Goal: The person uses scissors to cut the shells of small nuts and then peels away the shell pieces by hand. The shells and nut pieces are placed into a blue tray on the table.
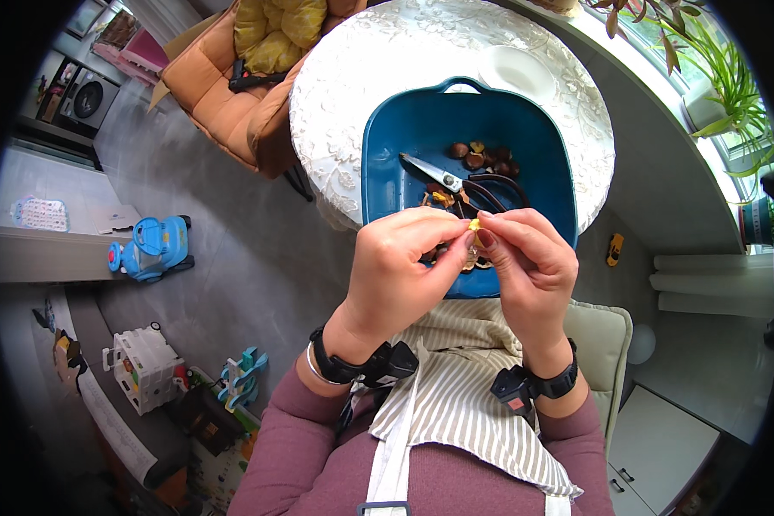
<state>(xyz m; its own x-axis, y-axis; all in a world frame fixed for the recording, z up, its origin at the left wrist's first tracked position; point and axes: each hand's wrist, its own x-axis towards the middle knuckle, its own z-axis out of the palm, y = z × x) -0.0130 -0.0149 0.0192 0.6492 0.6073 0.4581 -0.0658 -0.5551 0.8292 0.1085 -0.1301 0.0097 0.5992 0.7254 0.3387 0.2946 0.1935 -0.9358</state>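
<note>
Between the fingertips of my left hand (pixel 406 267) and my right hand (pixel 532 258) is a small yellow chestnut kernel (pixel 475 225). Both hands pinch it over the near side of a blue plastic basin (pixel 387 138). Inside the basin lies a pair of scissors (pixel 440 175), blades towards the far left and dark handles towards my right hand. Several brown chestnuts (pixel 474 160) sit in a group beyond the scissors. Peeled shell pieces (pixel 440 195) lie just beyond my fingers, and more are partly hidden beneath my hands.
The basin rests on a round table with a white lace cloth (pixel 335 116). A white bowl (pixel 518 72) stands behind its far right corner. An orange armchair (pixel 216 97) is at the far left. On the floor are a blue ride-on toy (pixel 158 245) and a yellow toy car (pixel 615 249).
</note>
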